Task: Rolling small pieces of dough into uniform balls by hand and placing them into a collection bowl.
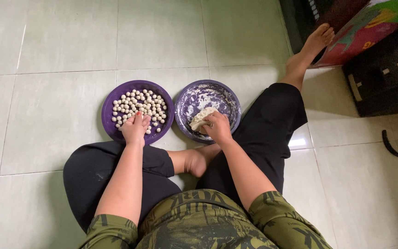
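The left hand (pixel 135 127) hangs over the near edge of the left purple plate (pixel 109 103), its fingertips pressed together at the small dough balls (pixel 139 105); whether it pinches one I cannot tell. Dozens of these pale balls already fill much of that plate, so a good share of the rolling looks done. The right hand (pixel 218 127) rests on the near side of the right purple plate (pixel 230 102), fingers curled over a lump of dough (pixel 199 118) and gripping it. That lump is modest, and the plate around it is dusted white with flour, which suggests only a little dough is left to shape. Both plates sit touching on the pale green tiled floor (pixel 47 106), between the person's folded legs and the far tiles.
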